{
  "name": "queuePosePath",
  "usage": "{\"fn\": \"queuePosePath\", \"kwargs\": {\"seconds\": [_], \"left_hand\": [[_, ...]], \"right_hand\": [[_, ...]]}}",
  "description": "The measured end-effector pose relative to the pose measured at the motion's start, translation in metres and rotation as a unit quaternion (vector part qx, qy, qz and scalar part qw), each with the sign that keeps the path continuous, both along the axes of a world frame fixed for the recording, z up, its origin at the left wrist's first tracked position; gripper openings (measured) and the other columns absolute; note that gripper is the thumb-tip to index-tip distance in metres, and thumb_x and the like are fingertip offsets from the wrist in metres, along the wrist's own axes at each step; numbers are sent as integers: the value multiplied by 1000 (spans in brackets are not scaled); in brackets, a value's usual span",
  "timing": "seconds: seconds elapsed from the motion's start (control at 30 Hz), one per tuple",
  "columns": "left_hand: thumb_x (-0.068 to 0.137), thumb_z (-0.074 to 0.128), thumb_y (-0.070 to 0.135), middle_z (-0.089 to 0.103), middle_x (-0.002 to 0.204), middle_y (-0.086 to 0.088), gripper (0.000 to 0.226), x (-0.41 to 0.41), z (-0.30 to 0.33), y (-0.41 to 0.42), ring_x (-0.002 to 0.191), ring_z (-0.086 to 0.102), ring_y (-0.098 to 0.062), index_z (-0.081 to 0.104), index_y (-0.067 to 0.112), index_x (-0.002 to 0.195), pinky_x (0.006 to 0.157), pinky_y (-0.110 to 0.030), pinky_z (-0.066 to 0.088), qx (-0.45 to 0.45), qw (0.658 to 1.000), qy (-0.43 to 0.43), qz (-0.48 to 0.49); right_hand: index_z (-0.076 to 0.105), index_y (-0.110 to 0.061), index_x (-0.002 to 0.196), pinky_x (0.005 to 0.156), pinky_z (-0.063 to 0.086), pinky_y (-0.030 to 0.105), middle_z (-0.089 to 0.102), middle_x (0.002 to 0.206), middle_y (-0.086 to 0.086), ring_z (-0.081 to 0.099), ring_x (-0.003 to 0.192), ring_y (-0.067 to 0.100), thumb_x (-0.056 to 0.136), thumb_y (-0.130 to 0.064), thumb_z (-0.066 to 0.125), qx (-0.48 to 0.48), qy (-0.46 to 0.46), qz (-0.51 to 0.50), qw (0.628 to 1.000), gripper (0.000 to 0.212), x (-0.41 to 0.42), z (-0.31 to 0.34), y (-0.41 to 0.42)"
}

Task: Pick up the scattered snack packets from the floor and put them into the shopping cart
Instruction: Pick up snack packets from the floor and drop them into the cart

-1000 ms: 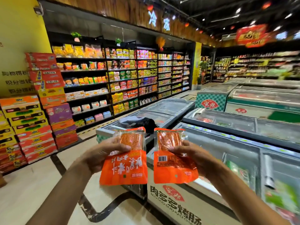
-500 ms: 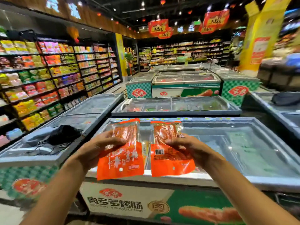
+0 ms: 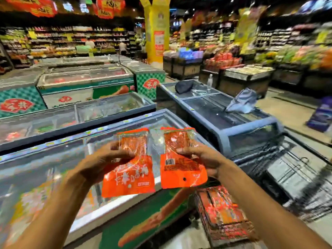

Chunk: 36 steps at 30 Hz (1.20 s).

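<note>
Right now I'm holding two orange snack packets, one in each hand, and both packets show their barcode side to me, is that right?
Not quite. In the head view only the packet in the right hand shows its barcode side. The packet in the left hand shows its front with large white lettering. The rest holds: two orange snack packets, one in each hand.

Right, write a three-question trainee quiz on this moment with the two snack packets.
1. True or false: each hand grips one orange snack packet.
2. Which packet shows a barcode: left or right?
3. The shopping cart is: A) lower right B) upper left C) out of view.

Key: 1 true: left hand grips the left packet, right hand the right packet. 2 right. 3 A: shopping cart.
</note>
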<state>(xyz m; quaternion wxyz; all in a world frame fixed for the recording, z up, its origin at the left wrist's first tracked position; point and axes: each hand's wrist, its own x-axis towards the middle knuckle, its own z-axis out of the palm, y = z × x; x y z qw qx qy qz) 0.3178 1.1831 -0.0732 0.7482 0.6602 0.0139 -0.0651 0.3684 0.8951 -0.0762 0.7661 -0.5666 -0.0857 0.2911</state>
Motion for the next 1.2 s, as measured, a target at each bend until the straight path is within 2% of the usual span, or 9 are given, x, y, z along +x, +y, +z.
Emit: {"fn": "queuePosePath", "kwargs": {"seconds": [0.07, 0.2, 0.37, 0.57, 0.67, 0.73, 0.8, 1.0, 1.2], "left_hand": [[43, 94, 10, 67, 70, -8, 41, 34, -9, -38, 60, 68, -11, 69, 5, 75, 58, -19, 56, -5, 999, 8, -45], [32, 103, 24, 71, 101, -23, 99, 84, -22, -120, 77, 74, -23, 63, -8, 116, 71, -30, 63, -1, 994, 37, -107], [51, 94, 7, 74, 94, -22, 69, 128, -35, -229, 72, 75, -27, 64, 1, 113, 64, -35, 63, -31, 986, 70, -151], [63, 83, 2, 70, 107, -24, 68, 177, -72, -334, 81, 73, -30, 60, 0, 127, 82, -46, 61, -40, 981, 108, -157], [67, 80, 1, 63, 113, -30, 68, 202, -95, -373, 87, 68, -34, 58, -1, 131, 90, -52, 56, -49, 976, 127, -169], [67, 81, 0, 58, 114, -32, 69, 222, -112, -399, 89, 64, -34, 54, -8, 130, 94, -57, 53, -50, 974, 138, -174], [66, 77, -4, 63, 109, -31, 65, 243, -133, -421, 79, 70, -32, 55, -9, 127, 84, -50, 59, -56, 972, 149, -173], [71, 69, -17, 73, 88, -18, 45, 313, -202, -471, 69, 73, -25, 63, 2, 112, 67, -37, 64, -58, 964, 185, -183], [83, 58, -25, 67, 63, 4, 41, 367, -284, -518, 48, 60, -3, 59, 8, 105, 47, -15, 49, -3, 959, 217, -184]], "right_hand": [[77, -12, 93, 86, 55, 46, 74, 90, 14, 73, 76, 24, 84, 4, 61, 15, -3, -24, 1000, 25, 15, -4, -41], [73, -8, 102, 90, 54, 48, 71, 99, 18, 72, 81, 27, 84, 4, 65, 12, 0, -66, 998, 23, 41, -10, -127], [68, -4, 102, 85, 57, 49, 69, 101, 22, 71, 82, 31, 77, 3, 71, -23, 25, -108, 994, 27, 72, -19, -238], [65, -1, 108, 88, 56, 51, 70, 102, 23, 71, 84, 33, 74, 0, 75, -57, 58, -129, 988, 35, 119, -60, -352], [55, 7, 126, 89, 56, 52, 68, 108, 26, 72, 86, 34, 71, -1, 81, -63, 84, -145, 984, 61, 141, -90, -394], [60, 0, 121, 86, 57, 51, 69, 105, 24, 72, 83, 32, 74, 1, 76, -52, 100, -152, 982, 50, 158, -110, -417], [64, -7, 112, 85, 57, 51, 70, 102, 21, 72, 82, 31, 76, 2, 71, -53, 119, -166, 978, 37, 176, -129, -438], [55, -4, 131, 103, 44, 62, 64, 117, 27, 64, 101, 39, 72, 1, 78, -73, 177, -190, 963, 64, 244, -191, -490], [63, -9, 114, 86, 57, 49, 69, 109, 22, 69, 88, 32, 73, 3, 72, -94, 212, -194, 953, 43, 304, -262, -516]]}}
